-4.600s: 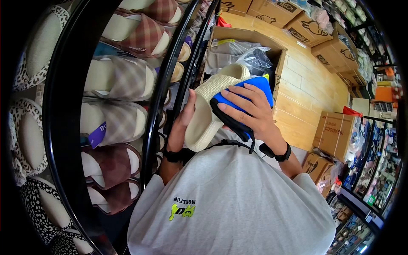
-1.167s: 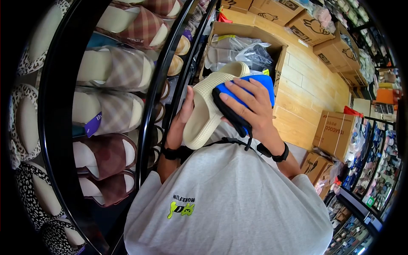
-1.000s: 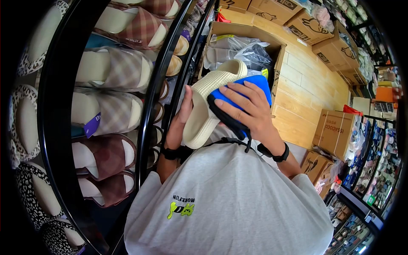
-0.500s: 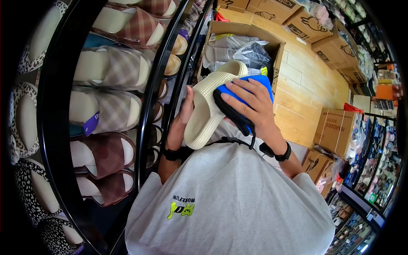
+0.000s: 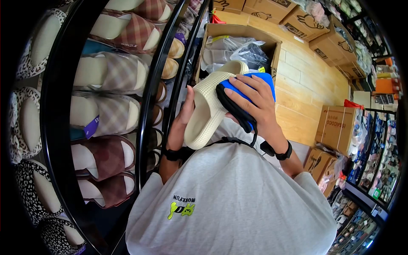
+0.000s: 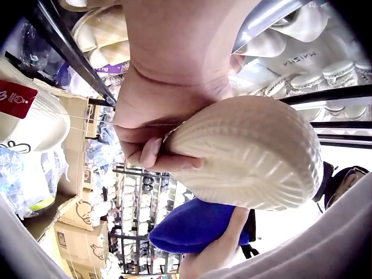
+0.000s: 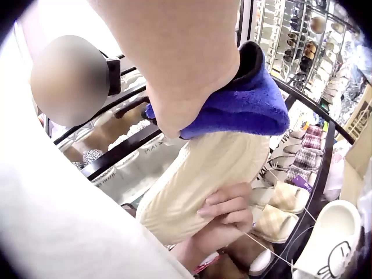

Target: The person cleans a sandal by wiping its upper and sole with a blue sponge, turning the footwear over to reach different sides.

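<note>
A cream slipper with a woven texture (image 5: 203, 121) is held tilted before the chest. My left hand (image 5: 183, 115) grips its left side, and in the left wrist view the fingers (image 6: 168, 160) curl against the ridged sole (image 6: 250, 168). My right hand (image 5: 260, 108) holds a plush blue cloth pad (image 5: 267, 81), with a black edge and a cord, against the slipper's right side. In the right wrist view the pad (image 7: 247, 110) lies on the slipper (image 7: 197, 180), its contact partly hidden by my right hand (image 7: 180, 70).
A black-framed shelf (image 5: 148, 110) of plaid and brown slippers stands close on the left. Beyond my hands is an open carton (image 5: 278, 55) of bagged goods. More cartons (image 5: 335, 127) and stocked racks line the right side, beside the wooden floor (image 5: 297, 93).
My right hand and the blue pad have shifted slightly right relative to the slipper. My left hand keeps its grip, and the slipper has hardly moved.
</note>
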`<state>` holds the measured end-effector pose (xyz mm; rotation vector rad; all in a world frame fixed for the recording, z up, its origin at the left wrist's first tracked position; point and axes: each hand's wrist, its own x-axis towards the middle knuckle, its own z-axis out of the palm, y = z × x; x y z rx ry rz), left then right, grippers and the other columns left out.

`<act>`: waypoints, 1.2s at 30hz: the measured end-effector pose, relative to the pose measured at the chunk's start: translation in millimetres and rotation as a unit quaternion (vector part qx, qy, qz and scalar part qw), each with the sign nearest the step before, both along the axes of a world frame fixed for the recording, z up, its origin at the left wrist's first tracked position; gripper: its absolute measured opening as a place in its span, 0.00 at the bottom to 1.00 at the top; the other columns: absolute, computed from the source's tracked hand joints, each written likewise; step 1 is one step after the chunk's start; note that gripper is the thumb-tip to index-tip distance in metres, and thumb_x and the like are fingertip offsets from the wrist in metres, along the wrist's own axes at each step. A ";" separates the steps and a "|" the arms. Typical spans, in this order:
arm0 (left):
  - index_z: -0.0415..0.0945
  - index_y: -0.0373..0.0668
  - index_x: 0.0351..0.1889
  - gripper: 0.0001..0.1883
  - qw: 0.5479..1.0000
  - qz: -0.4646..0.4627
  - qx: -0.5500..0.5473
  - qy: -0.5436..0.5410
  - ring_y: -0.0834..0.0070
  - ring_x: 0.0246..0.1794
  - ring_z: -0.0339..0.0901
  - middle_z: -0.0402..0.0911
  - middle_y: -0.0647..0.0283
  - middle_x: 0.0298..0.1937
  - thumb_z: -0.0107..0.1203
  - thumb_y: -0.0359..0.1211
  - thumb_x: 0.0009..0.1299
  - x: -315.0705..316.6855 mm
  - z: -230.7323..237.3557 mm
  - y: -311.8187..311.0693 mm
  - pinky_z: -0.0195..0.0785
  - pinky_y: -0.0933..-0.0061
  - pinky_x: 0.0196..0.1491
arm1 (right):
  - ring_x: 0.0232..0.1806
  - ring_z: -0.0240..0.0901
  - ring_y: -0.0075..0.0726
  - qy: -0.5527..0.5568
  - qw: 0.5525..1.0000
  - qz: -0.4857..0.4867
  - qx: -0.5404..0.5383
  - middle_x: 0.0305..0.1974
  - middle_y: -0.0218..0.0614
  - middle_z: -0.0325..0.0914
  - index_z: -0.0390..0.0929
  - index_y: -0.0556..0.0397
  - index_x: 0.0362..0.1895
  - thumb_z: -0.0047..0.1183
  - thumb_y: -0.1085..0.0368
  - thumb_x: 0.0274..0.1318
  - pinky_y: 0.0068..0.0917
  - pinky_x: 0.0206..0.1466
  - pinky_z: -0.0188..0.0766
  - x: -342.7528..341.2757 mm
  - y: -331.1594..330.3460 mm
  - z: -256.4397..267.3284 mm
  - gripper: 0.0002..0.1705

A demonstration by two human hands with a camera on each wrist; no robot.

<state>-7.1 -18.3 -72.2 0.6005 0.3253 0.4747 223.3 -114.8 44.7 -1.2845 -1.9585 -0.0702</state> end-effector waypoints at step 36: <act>0.56 0.36 0.88 0.57 1.000 -0.004 0.021 0.000 0.57 0.79 0.75 0.71 0.48 0.82 0.27 0.78 0.82 5.6 -4.5 13.2 0.73 0.53 0.78 | 0.70 0.80 0.52 0.019 1.000 0.007 -0.001 0.69 0.36 0.85 0.87 0.41 0.70 0.75 0.54 0.57 0.54 0.75 0.73 -4.9 4.2 -5.0 0.35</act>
